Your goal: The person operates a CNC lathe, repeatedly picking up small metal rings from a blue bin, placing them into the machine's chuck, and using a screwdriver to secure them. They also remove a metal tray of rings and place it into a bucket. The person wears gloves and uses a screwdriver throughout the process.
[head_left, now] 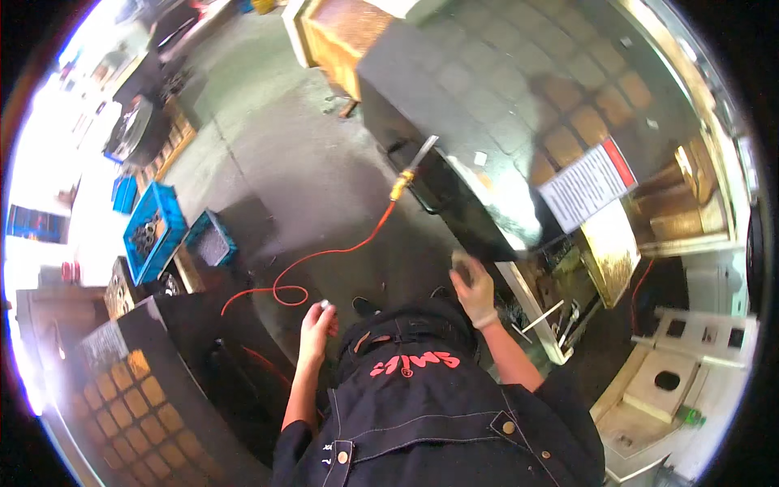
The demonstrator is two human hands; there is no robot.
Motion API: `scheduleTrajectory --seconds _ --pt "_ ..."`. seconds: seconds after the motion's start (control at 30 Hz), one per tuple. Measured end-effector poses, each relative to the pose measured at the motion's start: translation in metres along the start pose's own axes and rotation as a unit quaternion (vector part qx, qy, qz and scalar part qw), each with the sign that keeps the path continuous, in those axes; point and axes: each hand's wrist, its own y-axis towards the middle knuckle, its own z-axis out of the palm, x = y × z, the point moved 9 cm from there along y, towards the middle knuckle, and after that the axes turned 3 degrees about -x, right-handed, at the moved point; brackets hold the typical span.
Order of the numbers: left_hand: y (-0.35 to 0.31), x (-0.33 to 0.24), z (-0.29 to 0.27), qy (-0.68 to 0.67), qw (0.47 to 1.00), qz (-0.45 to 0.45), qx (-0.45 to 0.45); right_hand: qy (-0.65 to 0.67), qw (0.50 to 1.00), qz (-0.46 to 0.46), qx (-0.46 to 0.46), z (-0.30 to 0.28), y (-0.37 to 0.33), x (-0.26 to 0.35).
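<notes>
My left hand [316, 329] is in front of my body with its fingers curled together. A small white thing [325, 305] shows at its fingertips, too small to name. My right hand [477, 294] is raised beside the drawer at the right-hand bench, its fingertips smeared by motion. Something greyish-brown shows at those fingertips, and I cannot tell whether the hand holds it. Ahead of both hands, an air blow gun [399, 185] with a yellow body and metal nozzle hangs at the edge of the dark bench [462, 203]. Its orange hose [345, 250] loops down and to the left.
At the left stand a blue crate [166, 213] of metal rings and a smaller blue crate [213, 237]. A printed sheet [588, 185] lies on the right bench top. Below it, an open drawer [560, 353] holds wrenches. A white machine housing [649, 406] stands at lower right.
</notes>
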Motion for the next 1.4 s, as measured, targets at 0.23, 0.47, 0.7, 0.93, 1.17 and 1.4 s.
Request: scheduleTrajectory --seconds 0.23,0.47,0.7,0.93,1.17,1.4 --pt "-0.024 -0.075 -0.016 -0.023 0.984 0.179 0.012 0.155 0.981 0.108 -0.03 0.143 0.126 0.023" --pt "-0.043 -0.03 -0.084 -0.157 0.973 0.162 -0.04 0.046 0.995 -0.061 -0.067 0.151 0.139 0.089" --pt "-0.055 -0.109 -0.159 -0.207 0.859 0.422 -0.204 0.067 0.907 -0.155 0.386 0.309 0.032 0.229" --pt "-0.016 -0.116 -0.244 -0.199 0.774 0.39 -0.457 0.14 0.767 -0.179 0.6 0.432 -0.051 0.303" --pt "0.05 -0.042 -0.281 -0.461 0.679 0.289 -0.493 0.22 0.634 -0.046 0.74 0.489 -0.037 0.277" --pt "0.093 -0.107 -0.244 -0.519 0.699 0.235 -0.431 0.158 0.562 -0.322 0.745 0.552 0.001 0.282"
